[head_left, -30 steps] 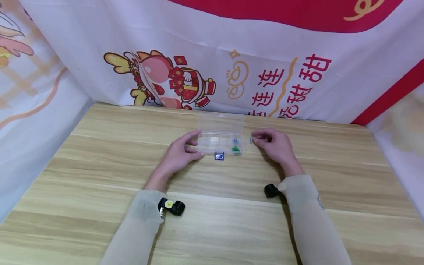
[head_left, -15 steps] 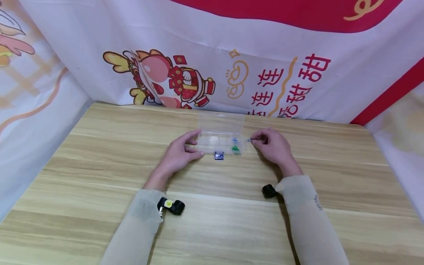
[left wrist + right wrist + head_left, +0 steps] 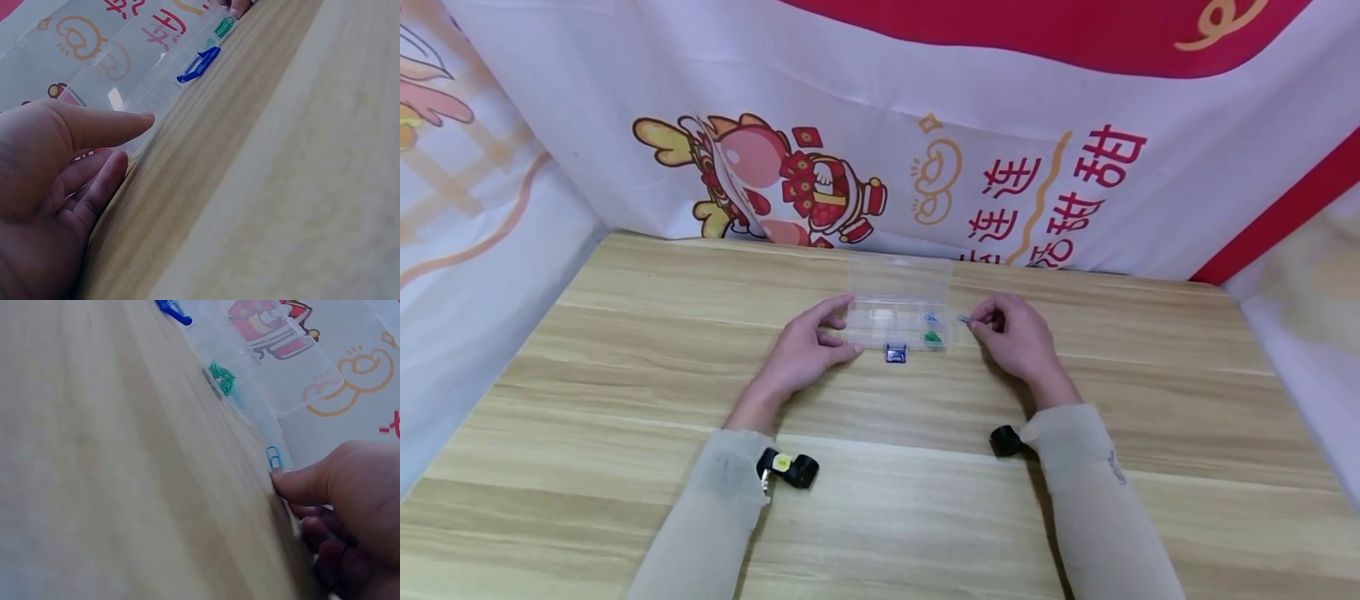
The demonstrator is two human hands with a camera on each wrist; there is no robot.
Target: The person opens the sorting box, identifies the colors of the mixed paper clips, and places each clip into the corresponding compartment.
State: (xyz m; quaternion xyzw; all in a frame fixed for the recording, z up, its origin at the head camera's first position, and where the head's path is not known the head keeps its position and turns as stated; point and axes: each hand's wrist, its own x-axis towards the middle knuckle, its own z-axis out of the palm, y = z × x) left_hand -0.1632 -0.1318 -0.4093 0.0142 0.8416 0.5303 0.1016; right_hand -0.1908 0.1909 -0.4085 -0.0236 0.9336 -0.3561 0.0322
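Note:
A clear plastic compartment box (image 3: 872, 321) stands on the table with its lid (image 3: 900, 277) raised at the back. My left hand (image 3: 801, 346) holds the box's left end, thumb at the front edge and fingers round the far corner. Between thumb and fingertip, my right hand (image 3: 1018, 337) pinches a blue paper clip (image 3: 274, 455), just right of the box. Green paper clips (image 3: 222, 377) lie in the front right compartment. Small blue pieces (image 3: 930, 317) sit in the compartment behind. A dark blue latch (image 3: 896, 353) hangs open at the box's front.
Wood-grain table (image 3: 895, 517) surrounds the box. A printed white and red cloth (image 3: 895, 167) rises behind the table, close to the raised lid. Black wrist cameras (image 3: 805, 471) sit on both sleeves.
The paper clip in my right hand has turned from upright to nearly level, pointing at the box. That hand has shifted slightly left. My left hand and the box keep their place.

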